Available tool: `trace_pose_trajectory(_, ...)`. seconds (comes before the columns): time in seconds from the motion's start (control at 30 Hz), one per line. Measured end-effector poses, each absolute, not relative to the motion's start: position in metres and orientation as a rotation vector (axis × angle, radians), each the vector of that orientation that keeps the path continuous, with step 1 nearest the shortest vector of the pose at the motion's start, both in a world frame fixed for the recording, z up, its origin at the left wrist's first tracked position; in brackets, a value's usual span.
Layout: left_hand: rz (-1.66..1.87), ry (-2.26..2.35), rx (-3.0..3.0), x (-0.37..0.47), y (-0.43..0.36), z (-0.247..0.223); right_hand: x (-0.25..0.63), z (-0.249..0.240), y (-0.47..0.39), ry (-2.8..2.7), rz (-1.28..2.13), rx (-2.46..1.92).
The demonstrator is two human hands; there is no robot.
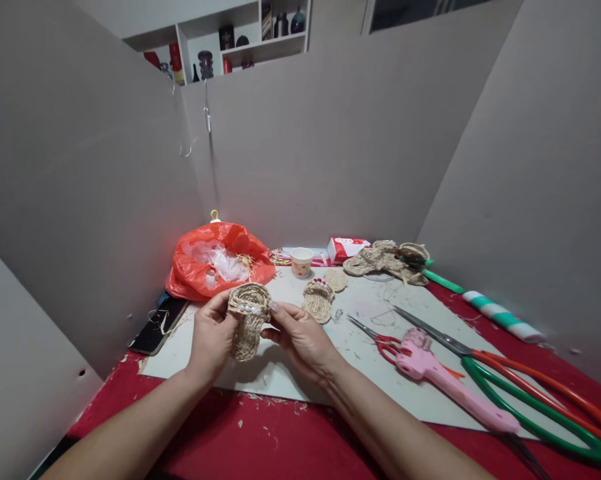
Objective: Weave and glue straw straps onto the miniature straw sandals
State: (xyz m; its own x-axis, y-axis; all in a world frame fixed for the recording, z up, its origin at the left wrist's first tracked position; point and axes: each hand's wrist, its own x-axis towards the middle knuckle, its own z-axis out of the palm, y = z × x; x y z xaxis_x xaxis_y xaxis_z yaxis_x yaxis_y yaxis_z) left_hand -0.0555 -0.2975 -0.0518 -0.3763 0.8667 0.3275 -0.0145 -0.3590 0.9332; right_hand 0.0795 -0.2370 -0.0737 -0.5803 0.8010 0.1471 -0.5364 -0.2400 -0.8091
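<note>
A small woven straw slipper [246, 321], its strap trimmed with white beads, is held up over the white board [280, 377]. My left hand [212, 337] grips its left side, fingers closed around the edge. On the other side, my right hand [300, 337] pinches the strap's right end between thumb and fingers. A second straw slipper [318, 303] with red beads lies just beyond my right hand. Behind that one rests a flat woven straw piece [336, 280].
Right of my hands lie small red-handled scissors [380, 341], a pink glue gun [445, 383] and large shears [500, 373]. Farther back are a paper cup [301, 262], a red-white box [348, 249], braided straw [385, 260] and a red plastic bag [195, 270]. A phone [158, 327] lies left.
</note>
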Motion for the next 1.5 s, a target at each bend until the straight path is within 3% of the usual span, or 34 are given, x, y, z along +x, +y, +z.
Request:
trace_pose_trajectory(0.6,1.671,1.290,1.289,-0.048,-0.302,-0.056,0.075,-0.081,-0.237,-0.967,2.006,-0.379)
trace_pose_trajectory(1.13,1.691,1.296,1.203,-0.050,-0.301,-0.048,0.070,-0.082,-0.248,-1.314,1.678,-0.386)
trace_pose_trajectory(1.37,1.442,0.906,1.282,-0.071,-0.307,-0.028,0.075,-0.087,-0.232,-1.354,1.658,-0.366)
trace_pose_trajectory(1.5,1.540,1.084,1.249,-0.075,-0.306,-0.026,0.078,-0.081,-0.234,-1.466,1.689,-0.345)
